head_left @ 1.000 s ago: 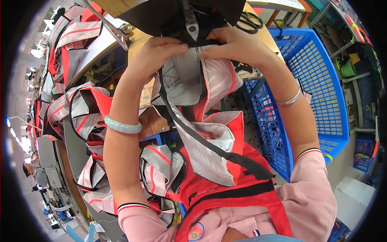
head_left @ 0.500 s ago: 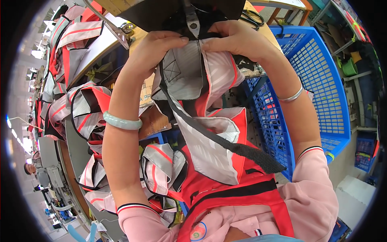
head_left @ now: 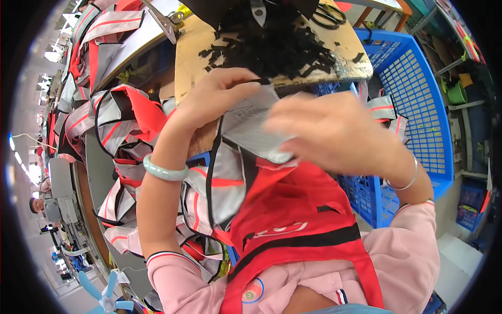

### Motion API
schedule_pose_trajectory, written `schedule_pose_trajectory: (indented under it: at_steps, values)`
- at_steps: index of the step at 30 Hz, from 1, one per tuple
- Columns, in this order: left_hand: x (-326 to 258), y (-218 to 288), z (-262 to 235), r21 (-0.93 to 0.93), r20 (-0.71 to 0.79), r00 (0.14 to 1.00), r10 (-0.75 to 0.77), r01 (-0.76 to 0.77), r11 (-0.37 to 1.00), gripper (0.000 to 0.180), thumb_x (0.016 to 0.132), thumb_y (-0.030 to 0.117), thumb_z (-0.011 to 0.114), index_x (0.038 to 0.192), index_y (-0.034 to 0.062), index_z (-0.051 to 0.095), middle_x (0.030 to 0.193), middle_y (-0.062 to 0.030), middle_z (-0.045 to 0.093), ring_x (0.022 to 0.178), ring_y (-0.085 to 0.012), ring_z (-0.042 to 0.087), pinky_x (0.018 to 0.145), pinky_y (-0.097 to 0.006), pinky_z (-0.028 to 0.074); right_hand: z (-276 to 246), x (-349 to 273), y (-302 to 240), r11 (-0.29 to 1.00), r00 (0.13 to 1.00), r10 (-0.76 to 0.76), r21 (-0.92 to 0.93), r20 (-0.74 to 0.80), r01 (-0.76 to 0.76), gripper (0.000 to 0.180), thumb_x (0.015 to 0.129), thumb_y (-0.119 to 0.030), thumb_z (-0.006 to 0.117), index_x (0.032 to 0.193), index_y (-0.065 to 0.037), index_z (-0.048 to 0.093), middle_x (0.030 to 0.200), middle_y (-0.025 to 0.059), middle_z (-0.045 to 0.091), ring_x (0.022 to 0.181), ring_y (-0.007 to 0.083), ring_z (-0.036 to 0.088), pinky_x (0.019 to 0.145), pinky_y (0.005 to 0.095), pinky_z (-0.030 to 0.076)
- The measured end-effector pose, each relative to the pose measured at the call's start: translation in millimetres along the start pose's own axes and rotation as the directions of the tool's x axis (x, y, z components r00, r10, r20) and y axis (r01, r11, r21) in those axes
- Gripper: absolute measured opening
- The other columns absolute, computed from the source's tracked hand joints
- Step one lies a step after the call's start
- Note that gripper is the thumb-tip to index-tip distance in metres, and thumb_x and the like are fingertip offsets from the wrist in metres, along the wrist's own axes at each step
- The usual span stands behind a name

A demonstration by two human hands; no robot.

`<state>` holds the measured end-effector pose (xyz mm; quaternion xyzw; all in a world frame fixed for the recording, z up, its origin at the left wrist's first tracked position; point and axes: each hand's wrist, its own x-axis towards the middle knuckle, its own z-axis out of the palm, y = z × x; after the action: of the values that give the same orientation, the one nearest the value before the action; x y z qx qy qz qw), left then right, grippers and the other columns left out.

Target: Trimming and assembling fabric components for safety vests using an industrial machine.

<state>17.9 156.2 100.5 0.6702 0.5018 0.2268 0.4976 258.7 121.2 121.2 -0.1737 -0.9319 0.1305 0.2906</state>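
My left hand [head_left: 222, 99] pinches the top edge of a grey sewn fabric piece [head_left: 246, 123] with black binding, and the piece hangs down in front of my red apron [head_left: 298, 204]. Motion blurs my right hand [head_left: 334, 131], which is over the right side of that piece; whether its fingers grip the cloth is unclear. Beyond both hands, a metal blade [head_left: 258, 11] like part of a cutter sticks out under a dark cover. Black fabric scraps [head_left: 272, 44] lie heaped around it on the wooden tabletop [head_left: 194, 39].
Black-handled scissors [head_left: 328, 17] rest at the table's far right. A tall blue plastic basket [head_left: 418, 104] stands to the right, with similar sewn pieces [head_left: 381, 110] in it. More grey, red and black pieces [head_left: 117, 120] are piled at the left. A blue fan [head_left: 107, 301] is at lower left.
Both hands have come back from the blade toward me with the fabric piece. My right hand has moved right and down, away from the upper edge. The scraps now show.
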Motion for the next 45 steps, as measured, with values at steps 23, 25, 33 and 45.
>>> schedule_pose_trajectory:
  at_steps: [23,25,33,45]
  values:
    - [-35.6,-19.6,99.9,0.504,-0.382,0.822,0.422,-0.198,0.841,0.018,0.079,0.013,0.072,0.093,0.0006,0.068,0.086,-0.0160,0.068,0.077,-0.0295,0.067,0.066,-0.034,0.051,23.5,-25.7,26.4,0.894,0.883,0.445,-0.020,0.148,-0.448,0.018,0.082,-0.016,0.059,0.088,-0.001,0.066,0.084,0.0182,0.067,0.083,0.0366,0.064,0.073,0.0448,0.051]
    - [-29.8,-18.6,75.6,0.492,-0.246,0.846,0.473,-0.311,0.813,0.019,0.080,0.014,0.072,0.092,-0.0006,0.068,0.085,-0.0161,0.068,0.074,-0.0292,0.066,0.066,-0.033,0.051,15.0,-20.4,28.2,0.880,0.878,0.462,0.063,0.126,-0.471,0.018,0.083,-0.019,0.061,0.088,-0.003,0.066,0.083,0.0171,0.067,0.081,0.0363,0.064,0.073,0.0447,0.050]
    - [-1.7,19.9,12.0,0.526,-0.130,0.945,0.302,-0.193,0.828,0.026,0.086,0.019,0.068,0.095,-0.0047,0.064,0.078,-0.0111,0.065,0.071,-0.0161,0.059,0.067,-0.027,0.046,2.7,2.8,42.2,0.815,0.818,0.575,0.114,-0.031,-0.569,0.019,0.085,-0.021,0.062,0.089,-0.002,0.066,0.077,0.0158,0.066,0.075,0.0343,0.063,0.067,0.0400,0.049]
    - [55.1,14.7,-44.8,0.245,-0.015,0.988,0.152,-0.144,0.959,0.030,0.088,0.026,0.069,0.096,-0.0026,0.067,0.080,0.0035,0.060,0.075,-0.0048,0.051,0.069,-0.021,0.043,5.0,36.8,94.1,0.787,0.795,0.603,0.211,-0.065,-0.580,0.025,0.087,-0.024,0.064,0.092,0.000,0.067,0.076,0.0155,0.066,0.070,0.0305,0.063,0.065,0.0378,0.048]
